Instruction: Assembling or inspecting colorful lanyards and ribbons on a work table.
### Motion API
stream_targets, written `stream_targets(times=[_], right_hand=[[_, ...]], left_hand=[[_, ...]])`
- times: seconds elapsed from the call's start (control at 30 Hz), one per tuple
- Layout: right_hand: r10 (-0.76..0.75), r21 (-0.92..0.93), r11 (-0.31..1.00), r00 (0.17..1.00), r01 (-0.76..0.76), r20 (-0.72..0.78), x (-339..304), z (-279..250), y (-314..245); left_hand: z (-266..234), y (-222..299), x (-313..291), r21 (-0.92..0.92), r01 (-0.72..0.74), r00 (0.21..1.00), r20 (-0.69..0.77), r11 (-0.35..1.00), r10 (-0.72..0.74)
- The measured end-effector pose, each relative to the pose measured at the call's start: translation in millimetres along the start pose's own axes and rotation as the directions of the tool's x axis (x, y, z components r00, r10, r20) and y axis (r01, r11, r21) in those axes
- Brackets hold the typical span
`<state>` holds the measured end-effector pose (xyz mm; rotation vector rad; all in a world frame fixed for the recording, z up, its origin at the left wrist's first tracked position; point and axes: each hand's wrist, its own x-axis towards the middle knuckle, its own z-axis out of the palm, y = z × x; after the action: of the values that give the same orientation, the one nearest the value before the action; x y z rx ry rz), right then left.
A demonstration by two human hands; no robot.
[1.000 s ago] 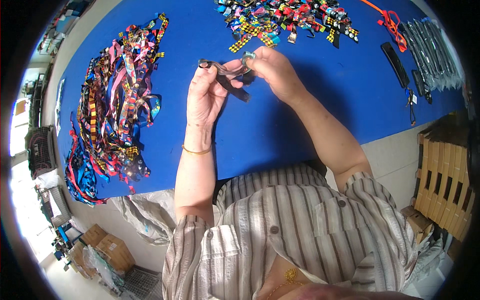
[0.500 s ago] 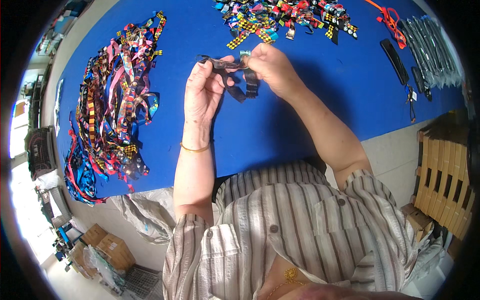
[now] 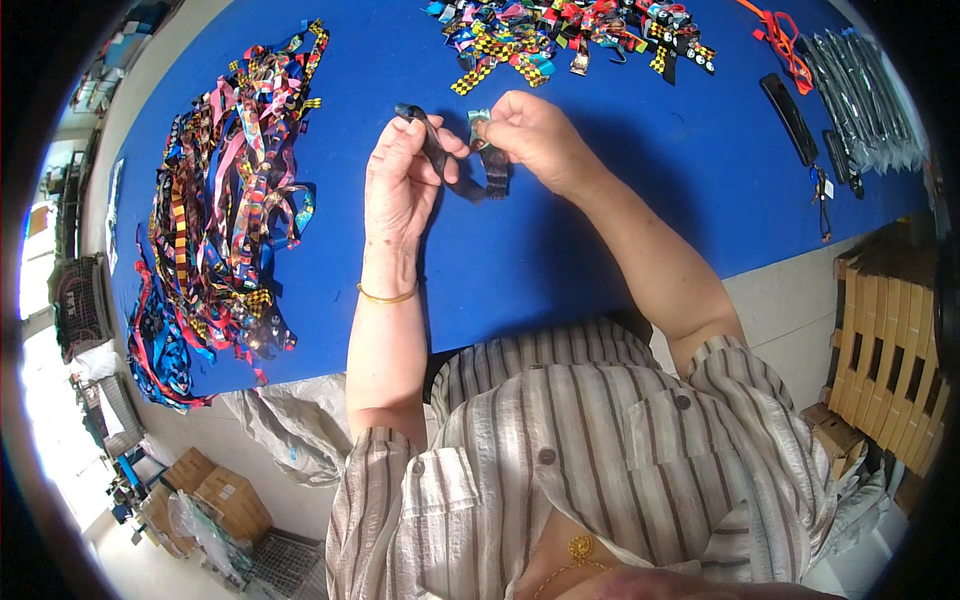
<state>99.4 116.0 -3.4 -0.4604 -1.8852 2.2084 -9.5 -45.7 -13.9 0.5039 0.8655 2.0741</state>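
Observation:
Between my hands hangs a dark fabric strap (image 3: 465, 187), sagging in a loop above the blue table. My left hand (image 3: 398, 175) pinches one part of it between thumb and fingers, where a dark end curls over the fingertips. With thumb and forefinger my right hand (image 3: 532, 138) grips the strap's other end, which carries a small pale greenish piece (image 3: 478, 124); its exact kind is too small to tell. To the left lies a long heap of colourful printed straps (image 3: 235, 190). Beyond my hands is a pile of short patterned straps (image 3: 560, 35).
At the right of the blue table (image 3: 640, 230) lie a black phone-like object (image 3: 788, 118), a smaller black item (image 3: 838, 158), orange-handled scissors (image 3: 785, 45) and a stack of plastic-wrapped packs (image 3: 865, 100). Cardboard boxes (image 3: 225, 500) stand on the floor at lower left, a slatted pallet-like stack (image 3: 890, 350) at right.
My hands have drawn slightly apart from the strap's middle. The strap has turned and curls over my left fingertips, and the pale piece shows more in my right fingers.

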Motion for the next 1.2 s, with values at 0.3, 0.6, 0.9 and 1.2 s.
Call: stream_targets(times=[0.3, 0.6, 0.9, 1.2], right_hand=[[-0.011, 0.097, 0.995, 0.998, 0.005, 0.065, 0.8, -2.3, 0.2], [0.01, 0.041, 0.999, 0.99, -0.016, 0.139, -1.1, -4.9, -6.1], [-0.152, -0.033, 0.986, 0.971, 0.161, 0.183, -3.9, -1.6, -0.8], [-0.102, -0.051, 0.992, 0.97, 0.116, 0.222, 0.0, -6.5, -1.3]], left_hand=[[15.3, 3.9, -3.6, 0.213, 0.063, 0.994, -0.101, 0.975, -0.043], [20.4, 3.4, -3.1, 0.19, 0.054, 0.987, -0.159, 0.98, -0.024], [21.9, 0.9, -2.0, 0.173, 0.066, 0.97, -0.242, 0.983, -0.023], [24.1, -3.5, -1.1, 0.26, 0.058, 0.973, -0.232, 0.964, 0.004]])
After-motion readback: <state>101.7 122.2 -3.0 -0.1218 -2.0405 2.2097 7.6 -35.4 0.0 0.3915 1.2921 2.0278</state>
